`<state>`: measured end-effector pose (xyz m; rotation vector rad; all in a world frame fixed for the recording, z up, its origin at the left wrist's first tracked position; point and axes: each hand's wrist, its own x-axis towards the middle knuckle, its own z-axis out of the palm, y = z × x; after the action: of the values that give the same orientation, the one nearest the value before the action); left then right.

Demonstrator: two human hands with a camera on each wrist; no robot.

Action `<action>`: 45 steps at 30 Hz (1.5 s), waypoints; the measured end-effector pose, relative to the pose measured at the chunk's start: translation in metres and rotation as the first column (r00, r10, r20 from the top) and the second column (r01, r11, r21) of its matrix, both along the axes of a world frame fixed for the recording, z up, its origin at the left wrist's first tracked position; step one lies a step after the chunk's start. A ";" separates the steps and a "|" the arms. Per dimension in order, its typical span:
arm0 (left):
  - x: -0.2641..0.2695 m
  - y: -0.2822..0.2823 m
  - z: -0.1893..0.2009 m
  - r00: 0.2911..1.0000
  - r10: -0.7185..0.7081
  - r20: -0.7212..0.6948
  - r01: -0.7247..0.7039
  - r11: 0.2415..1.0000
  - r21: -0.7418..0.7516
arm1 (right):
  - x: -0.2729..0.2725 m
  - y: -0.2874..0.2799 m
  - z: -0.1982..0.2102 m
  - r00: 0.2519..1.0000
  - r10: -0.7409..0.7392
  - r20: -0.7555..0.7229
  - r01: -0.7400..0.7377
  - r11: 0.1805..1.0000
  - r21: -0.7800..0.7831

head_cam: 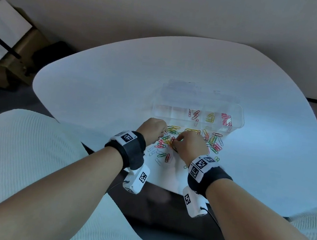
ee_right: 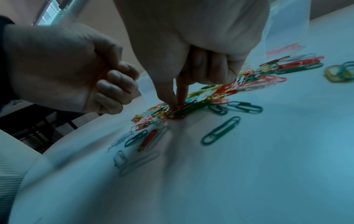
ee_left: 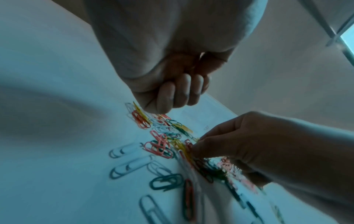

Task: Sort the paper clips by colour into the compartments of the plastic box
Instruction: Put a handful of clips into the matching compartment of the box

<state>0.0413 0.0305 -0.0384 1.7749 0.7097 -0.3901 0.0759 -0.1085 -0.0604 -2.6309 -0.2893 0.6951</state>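
The right hand (head_cam: 189,147) has its thumb and first finger pinched down on a red clip (ee_right: 177,116) in the pile (head_cam: 188,142) on the table (head_cam: 99,87), just in front of the box (head_cam: 237,115). The left hand (head_cam: 152,130) is curled up beside it, and I cannot tell if it holds a clip. It would be best to lift just that one red clip slowly, so no others hook on, then drop it with the other red ones.

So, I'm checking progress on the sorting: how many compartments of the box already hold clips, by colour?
red clips: 1 compartment
yellow clips: 1 compartment
pink clips: 1 compartment
Total: 3 compartments of the plastic box in use.
The loose clips on the table are too jumbled to count.
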 end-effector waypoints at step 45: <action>-0.010 -0.043 -0.012 0.753 -0.635 -0.170 0.548 0.465 0.695 | 0.003 -0.057 0.016 0.970 -0.136 -0.203 0.177 0.963 0.203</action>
<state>0.0313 -0.0128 -0.0502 2.7949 0.0807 -0.5100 0.0793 -0.1650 -0.0448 -2.3294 -0.0936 0.8017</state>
